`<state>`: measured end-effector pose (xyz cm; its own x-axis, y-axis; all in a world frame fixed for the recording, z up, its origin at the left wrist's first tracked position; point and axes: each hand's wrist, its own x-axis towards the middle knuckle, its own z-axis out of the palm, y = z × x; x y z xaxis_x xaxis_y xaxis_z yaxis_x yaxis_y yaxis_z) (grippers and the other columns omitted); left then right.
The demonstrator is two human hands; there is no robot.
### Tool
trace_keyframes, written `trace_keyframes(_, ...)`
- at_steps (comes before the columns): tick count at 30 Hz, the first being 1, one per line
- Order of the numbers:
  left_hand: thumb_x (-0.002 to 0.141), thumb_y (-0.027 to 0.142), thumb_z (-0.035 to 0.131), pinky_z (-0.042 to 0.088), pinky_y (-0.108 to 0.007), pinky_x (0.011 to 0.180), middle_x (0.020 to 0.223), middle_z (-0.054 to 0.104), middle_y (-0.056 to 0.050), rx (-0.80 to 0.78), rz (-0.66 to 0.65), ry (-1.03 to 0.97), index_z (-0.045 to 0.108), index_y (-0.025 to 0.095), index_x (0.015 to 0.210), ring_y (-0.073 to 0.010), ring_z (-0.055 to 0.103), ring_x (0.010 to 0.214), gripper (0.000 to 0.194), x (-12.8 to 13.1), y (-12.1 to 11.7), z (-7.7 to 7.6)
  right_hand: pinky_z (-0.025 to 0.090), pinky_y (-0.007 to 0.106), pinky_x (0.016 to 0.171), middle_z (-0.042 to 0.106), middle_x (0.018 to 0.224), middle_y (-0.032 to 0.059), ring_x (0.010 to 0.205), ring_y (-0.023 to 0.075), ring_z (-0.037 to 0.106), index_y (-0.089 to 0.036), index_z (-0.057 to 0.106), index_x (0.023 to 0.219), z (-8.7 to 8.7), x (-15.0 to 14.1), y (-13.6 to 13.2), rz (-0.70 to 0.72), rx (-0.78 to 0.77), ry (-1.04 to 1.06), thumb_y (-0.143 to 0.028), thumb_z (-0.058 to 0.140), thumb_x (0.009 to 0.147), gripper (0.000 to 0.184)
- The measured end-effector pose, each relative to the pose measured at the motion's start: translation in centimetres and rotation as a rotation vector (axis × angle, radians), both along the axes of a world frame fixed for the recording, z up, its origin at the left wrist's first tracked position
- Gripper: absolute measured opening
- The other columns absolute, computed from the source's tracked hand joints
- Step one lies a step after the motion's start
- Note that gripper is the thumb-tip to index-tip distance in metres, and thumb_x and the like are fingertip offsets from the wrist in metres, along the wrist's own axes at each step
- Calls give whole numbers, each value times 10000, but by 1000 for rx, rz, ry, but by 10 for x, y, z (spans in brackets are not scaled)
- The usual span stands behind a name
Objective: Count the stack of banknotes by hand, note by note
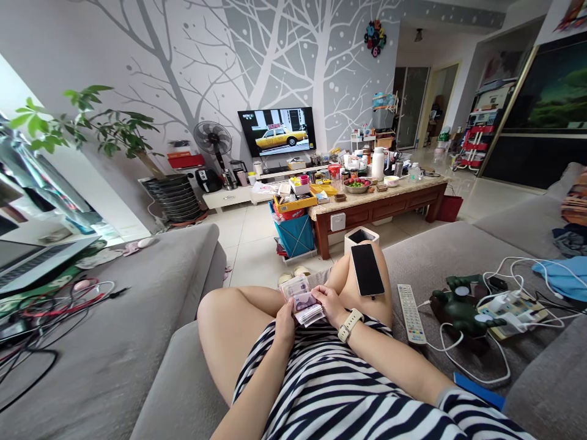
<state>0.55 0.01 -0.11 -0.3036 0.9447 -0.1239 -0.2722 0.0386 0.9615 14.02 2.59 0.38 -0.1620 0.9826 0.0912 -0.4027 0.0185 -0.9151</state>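
In the head view, the stack of banknotes [308,309] is held over the lap, near the hem of the striped garment [316,351] and between the thighs. The left hand [285,321] grips its left edge; the right hand [331,305] pinches its upper right edge, so both sets of fingers are closed on paper. To handle the notes well, the left fingers should pin the stack firmly while the right lifts single notes lightly by the corner, since thin paper may cling or slide. The phone [367,270], near the knee end of the right thigh [378,310], could slip; keeping that leg level seems wise.
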Motion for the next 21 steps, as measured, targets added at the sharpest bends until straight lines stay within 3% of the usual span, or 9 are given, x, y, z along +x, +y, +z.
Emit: trace_keyframes(21, 739, 398, 620, 501, -310, 613, 637, 712, -64, 14, -3, -8, 702, 150, 679, -212, 633, 611, 268, 2, -6, 10, 309, 259, 540, 417, 551, -54, 533, 119, 348, -204, 509, 597, -3, 0, 1, 26, -6, -1, -479, 695, 663, 339)
